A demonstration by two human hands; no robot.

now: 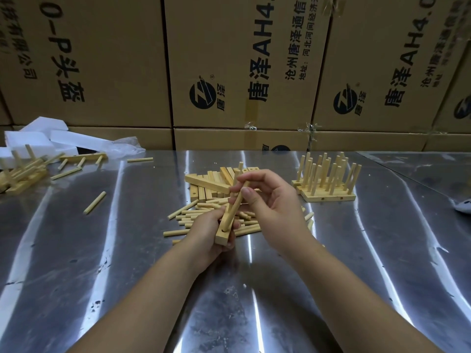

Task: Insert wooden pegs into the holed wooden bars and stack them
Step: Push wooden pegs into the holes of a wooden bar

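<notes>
— What was held at the centre of the frame?
— A pale, square-edged wooden bar [222, 236] was gripped at its near end by the left hand [207, 231], the fingers curled round it. A smooth round peg [236, 205] was pinched between thumb and fingertips of the right hand [271, 203], with its lower tip set at a hole in the bar.
— And what lay behind the hands?
— Loose pegs [201, 216] were scattered in a heap, with plain bars [207, 186] piled just beyond them. At centre right, a stack of pegged bars [327, 193] was seen, its dowels standing upright and close together. Another pegged cluster [21, 174] was tipped over at the left edge, beside white foam blocks [38, 137].
— How was the surface?
— A steel table [122, 281], scuffed and streaked with glare, was seen. Wide stretches of it were left open on either side of the forearms, and a single peg [94, 202] lay apart at centre left. The far edge was closed off by printed cardboard boxes [244, 59]
</notes>
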